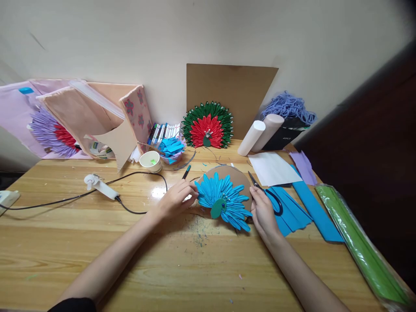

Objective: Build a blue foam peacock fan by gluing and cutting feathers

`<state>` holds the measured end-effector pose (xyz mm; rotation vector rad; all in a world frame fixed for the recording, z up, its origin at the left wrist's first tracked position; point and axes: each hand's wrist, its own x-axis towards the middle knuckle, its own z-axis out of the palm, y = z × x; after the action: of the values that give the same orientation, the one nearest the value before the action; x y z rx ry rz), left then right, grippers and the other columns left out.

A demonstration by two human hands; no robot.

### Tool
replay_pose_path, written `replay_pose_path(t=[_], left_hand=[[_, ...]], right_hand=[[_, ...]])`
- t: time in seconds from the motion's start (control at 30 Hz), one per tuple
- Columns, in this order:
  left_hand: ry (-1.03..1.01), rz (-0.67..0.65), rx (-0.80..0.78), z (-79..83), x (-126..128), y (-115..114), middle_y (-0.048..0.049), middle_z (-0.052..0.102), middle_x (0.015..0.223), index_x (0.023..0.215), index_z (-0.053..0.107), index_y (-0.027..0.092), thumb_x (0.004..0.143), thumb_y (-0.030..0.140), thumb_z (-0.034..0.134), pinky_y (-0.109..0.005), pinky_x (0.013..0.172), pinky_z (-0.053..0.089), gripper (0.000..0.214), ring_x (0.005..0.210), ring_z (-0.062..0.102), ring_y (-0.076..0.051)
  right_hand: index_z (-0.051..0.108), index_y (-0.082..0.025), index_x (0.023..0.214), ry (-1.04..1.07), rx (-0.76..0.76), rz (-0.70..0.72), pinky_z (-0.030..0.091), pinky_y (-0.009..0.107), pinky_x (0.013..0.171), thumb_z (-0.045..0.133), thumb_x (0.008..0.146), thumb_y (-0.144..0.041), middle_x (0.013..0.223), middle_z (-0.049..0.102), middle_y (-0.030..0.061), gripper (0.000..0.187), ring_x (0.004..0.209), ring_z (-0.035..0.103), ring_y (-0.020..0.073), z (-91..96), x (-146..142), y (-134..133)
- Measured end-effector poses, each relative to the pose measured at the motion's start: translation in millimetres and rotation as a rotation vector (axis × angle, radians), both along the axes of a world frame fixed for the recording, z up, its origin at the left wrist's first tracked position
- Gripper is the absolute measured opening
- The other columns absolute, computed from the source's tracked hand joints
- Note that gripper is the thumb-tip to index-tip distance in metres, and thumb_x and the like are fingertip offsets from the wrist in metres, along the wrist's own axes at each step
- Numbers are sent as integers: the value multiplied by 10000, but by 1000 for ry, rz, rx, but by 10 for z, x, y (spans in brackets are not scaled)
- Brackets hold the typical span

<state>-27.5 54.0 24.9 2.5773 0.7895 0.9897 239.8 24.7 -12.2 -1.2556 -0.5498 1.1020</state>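
Note:
A paper peacock (pixel 224 199) with blue petal-like feathers and a green head sits on a round cardboard disc (pixel 238 175) in front of me. My left hand (pixel 178 197) is closed at its left side, fingertips pinched by the feather tips. On the right, my right hand (pixel 262 212) grips the edge of the disc and feathers, thumb on top. Black-handled scissors (pixel 277 203) lie just beyond my right hand, over folded blue paper (pixel 290 212). Near my left hand lies a dark marker (pixel 186 172).
A green-and-red peacock (pixel 208 128) leans against a cardboard sheet (pixel 234 86) at the back. A paper cup (pixel 150 161), a bowl of blue paper strips (pixel 171 149) and a white glue gun (pixel 101 185) with its cord lie left. Green wrapped paper (pixel 360 247) lies right.

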Motion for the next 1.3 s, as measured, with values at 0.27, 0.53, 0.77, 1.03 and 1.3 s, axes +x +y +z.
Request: replay_pose_path(t=[0.27,0.53,0.77,1.03,1.3], left_hand=[[-67,-1,29,-15,11,-3,-58,608,876,846,516,173,811,82,521,-287,718,438,98,823,545,-143],[-95,-30,8,-29,16,11,-48,624,863,838,512,179,797,72,531,-280,706,437,116,795,555,-134],[-89,-31,14,-11,11,3,-67,629,900,840,526,171,795,75,535,-287,724,446,106,829,566,-144],[-113,-49,-28,-29,4,25,-66,649,877,833,541,174,787,83,545,-281,717,447,102,804,585,-141],[-202,87,-137,-44,47,-24,-35,633,807,826,561,178,772,96,555,-264,695,450,98,778,574,-134]], right_hand=[[615,-211,802,25,-3,-8,457,285,839,750,565,-425,831,661,-10,347,943,591,185,28,-14,2],[606,-211,779,25,-4,-20,446,295,860,747,561,-407,832,663,-10,326,938,593,186,47,-25,6],[604,-212,791,69,-4,-5,442,265,846,752,560,-398,831,669,-17,332,916,594,163,47,-28,6],[597,-216,781,53,-2,-2,455,265,820,739,580,-404,807,666,-21,310,886,601,162,26,-16,3],[598,-216,802,29,4,-3,458,277,829,726,605,-406,808,656,-22,302,894,602,166,-5,4,2]])
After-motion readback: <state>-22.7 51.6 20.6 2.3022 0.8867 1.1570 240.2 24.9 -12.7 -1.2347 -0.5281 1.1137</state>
